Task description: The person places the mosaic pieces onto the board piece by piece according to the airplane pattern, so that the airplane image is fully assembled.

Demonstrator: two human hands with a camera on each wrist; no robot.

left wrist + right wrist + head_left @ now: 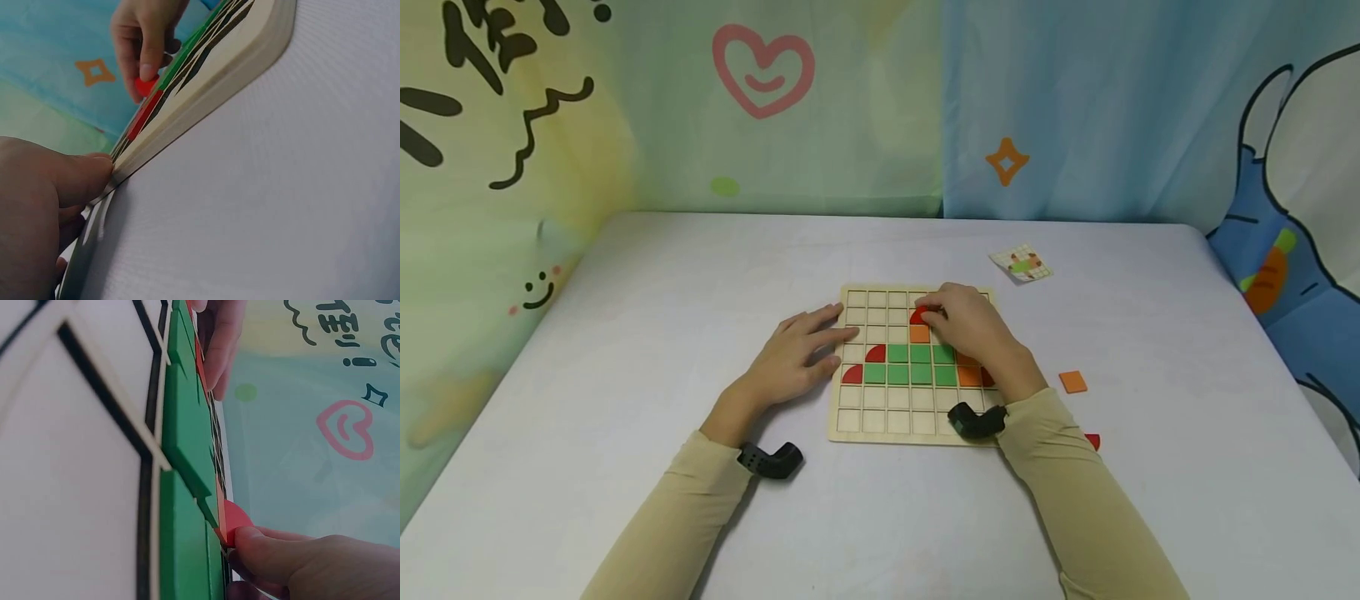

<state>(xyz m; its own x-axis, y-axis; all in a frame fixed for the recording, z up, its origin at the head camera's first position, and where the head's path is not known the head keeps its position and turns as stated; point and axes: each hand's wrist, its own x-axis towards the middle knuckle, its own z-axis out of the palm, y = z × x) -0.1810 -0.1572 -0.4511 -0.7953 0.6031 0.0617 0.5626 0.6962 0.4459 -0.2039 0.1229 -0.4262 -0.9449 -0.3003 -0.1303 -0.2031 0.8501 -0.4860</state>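
Observation:
A wooden grid board lies on the table, with two rows of green square tiles in its slots. Red quarter-round pieces sit at the left of those rows. My right hand pinches another red quarter-round piece between thumb and fingers, at a slot just above an orange tile. More orange tiles fill slots at the right, partly hidden by the right wrist. On the board's left edge rests my left hand, fingers extended, thumb at the rim.
A small pattern card lies behind the board to the right. Right of the board are a loose orange tile and a red piece, partly covered by the right sleeve. Printed curtains hang behind the white table.

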